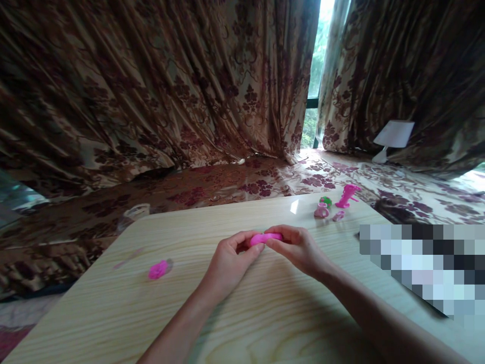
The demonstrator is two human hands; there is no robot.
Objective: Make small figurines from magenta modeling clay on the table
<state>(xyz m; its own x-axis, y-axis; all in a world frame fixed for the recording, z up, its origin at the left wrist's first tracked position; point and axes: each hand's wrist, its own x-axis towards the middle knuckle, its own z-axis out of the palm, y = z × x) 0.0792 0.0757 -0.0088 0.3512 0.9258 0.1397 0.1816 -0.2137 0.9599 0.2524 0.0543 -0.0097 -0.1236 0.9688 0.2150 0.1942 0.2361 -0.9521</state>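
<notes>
Above the middle of the table, a smooth, elongated piece of bright pink modelling clay [267, 237] stretches between my two hands. My left hand [233, 258] pinches its left end between thumb and fingers. The right end is gripped the same way by my right hand [297, 245], and the fingertips of both hands are close together. On the table to the left of my left hand lies a crumpled-looking bright pink lump [157, 270], with a small greyish patch beside it.
The wood-grain table [182, 323] carries a pink upright toy [346, 196], a green piece [325, 201], a pale pink cup-like piece [321, 210] and a small pink piece [338, 216] at the back right. A pixelated area covers the right side. Beyond stand patterned curtains [197, 86] and a white lamp [394, 134].
</notes>
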